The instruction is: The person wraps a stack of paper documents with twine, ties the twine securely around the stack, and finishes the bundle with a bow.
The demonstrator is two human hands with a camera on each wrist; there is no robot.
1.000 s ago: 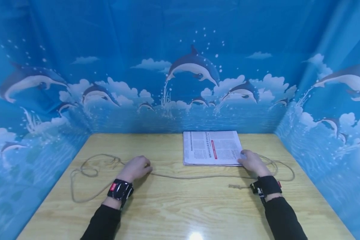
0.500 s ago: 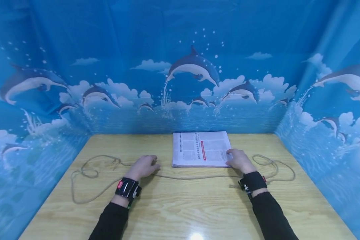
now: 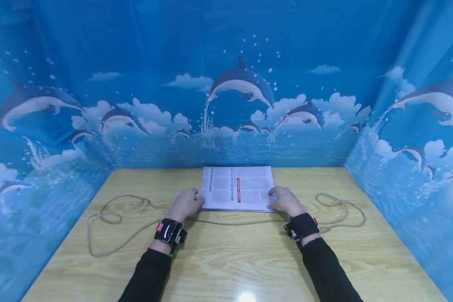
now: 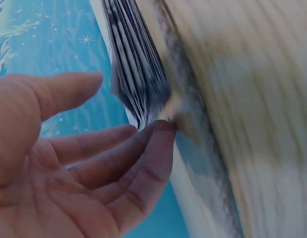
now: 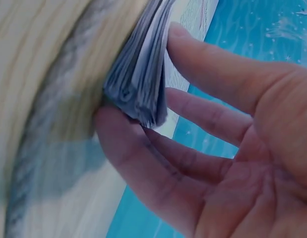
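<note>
A folded stack of newspapers (image 3: 254, 186) lies near the back of the table in the head view, with its layered edges (image 4: 131, 54) visible in the left wrist view. My right hand (image 3: 287, 201) grips the right side of the stack. In the right wrist view its thumb is on the top sheet, with fingers (image 5: 138, 158) curled under the lower edge. At the left front corner is my left hand (image 3: 185, 204), fingertips against the paper edge and thumb held apart. A tan rope (image 3: 230, 224) runs across the table in front of the newspapers, passing under both forearms.
Loose rope loops lie on the wooden table (image 3: 226, 260) to the left and right of the hands. A blue dolphin-print curtain (image 3: 162, 142) encloses the table at the back and both sides.
My right hand has slid the newspapers to the left along the table. My left hand has moved right, off the rope, to the stack's left front corner.
</note>
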